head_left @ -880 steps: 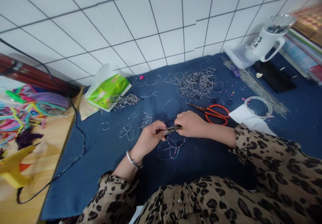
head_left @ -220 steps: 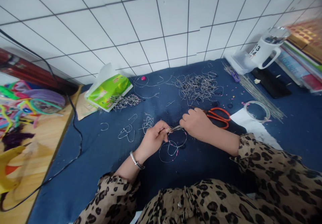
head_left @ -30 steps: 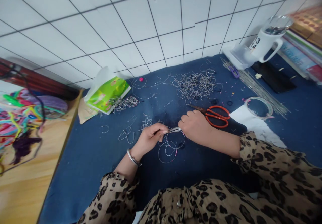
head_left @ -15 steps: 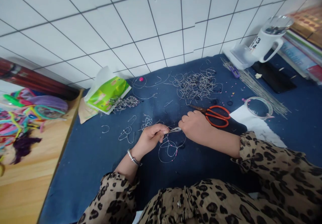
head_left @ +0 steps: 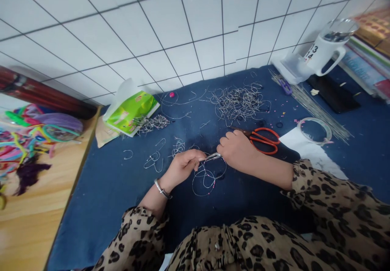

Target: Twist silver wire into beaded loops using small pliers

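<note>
My right hand (head_left: 236, 151) is closed around a pair of pliers (head_left: 213, 156), whose metal jaws point left. Opposite it, my left hand (head_left: 185, 163) pinches a thin wire between thumb and fingers, right at the jaw tips. Below the pliers hang or lie looped wires (head_left: 203, 183) with small pink beads on them; whether they join the pinched wire I cannot tell. Orange-handled scissors (head_left: 264, 140) lie just beyond my right hand. Behind my left hand is a small tangle of wire (head_left: 178, 146), with bent wire hooks (head_left: 154, 160) to its left.
A large wire heap (head_left: 239, 102) lies near the wall. Left of it is a green tissue pack (head_left: 131, 112). At the right are straight wires (head_left: 317, 108), a round clear dish (head_left: 314, 131), white paper (head_left: 315, 153), a black phone-like slab (head_left: 333, 94) and a white mug (head_left: 324, 51).
Both hands hold nearly the same pose at the pliers. The whole view has shifted very slightly; nothing has been picked up or let go.
</note>
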`<state>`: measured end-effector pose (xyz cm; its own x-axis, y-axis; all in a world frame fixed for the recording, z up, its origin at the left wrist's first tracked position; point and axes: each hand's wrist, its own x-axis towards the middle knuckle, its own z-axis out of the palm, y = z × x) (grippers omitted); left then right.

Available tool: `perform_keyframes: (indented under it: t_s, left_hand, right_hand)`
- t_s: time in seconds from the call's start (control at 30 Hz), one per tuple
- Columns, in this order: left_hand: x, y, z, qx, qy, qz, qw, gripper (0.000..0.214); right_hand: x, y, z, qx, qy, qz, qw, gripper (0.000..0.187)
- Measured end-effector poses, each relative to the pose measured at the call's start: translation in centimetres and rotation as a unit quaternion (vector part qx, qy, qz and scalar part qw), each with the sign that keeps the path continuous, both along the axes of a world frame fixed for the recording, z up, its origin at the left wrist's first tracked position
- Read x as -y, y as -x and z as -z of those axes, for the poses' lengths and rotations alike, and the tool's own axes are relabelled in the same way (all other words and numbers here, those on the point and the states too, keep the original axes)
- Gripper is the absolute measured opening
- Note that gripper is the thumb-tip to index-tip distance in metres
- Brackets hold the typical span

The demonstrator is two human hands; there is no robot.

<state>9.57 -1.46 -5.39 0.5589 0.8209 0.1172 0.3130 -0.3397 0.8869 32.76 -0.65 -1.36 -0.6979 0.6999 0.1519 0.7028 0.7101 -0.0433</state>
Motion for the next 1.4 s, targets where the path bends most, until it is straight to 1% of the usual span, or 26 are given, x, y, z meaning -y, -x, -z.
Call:
perform_keyframes:
  t_s: [0.27,0.4,0.6,0.97,1.4]
  left_hand:
    - [-0.35,0.42,-0.30,0.045,0.014,0.050,0.998,0.018]
    - [-0.36,0.42,-0.43,0.053,0.030,0.049,0.997,0.016]
    - [-0.27,0.41,-0.35,0.045,0.047,0.039,0.997,0.015]
    - [-0.13,0.37,-0.36,0.014,0.028,0.039,0.999,0.014]
    - [-0.06,0.32,-0.80,-0.012,-0.030,0.045,0.998,0.016]
  right_hand:
    - [0.15,0.03,0.01,-0.006,0.002,-0.008,1.000,0.019]
    - [0.26,0.08,0.02,-0.001,0.004,-0.007,1.000,0.019]
    - [0.47,0.14,-0.10,0.001,0.029,-0.002,1.000,0.018]
    - [0.67,0.25,-0.07,0.012,0.046,0.011,0.999,0.020]
    - [0.69,0.40,0.28,0.011,0.053,0.029,0.998,0.021]
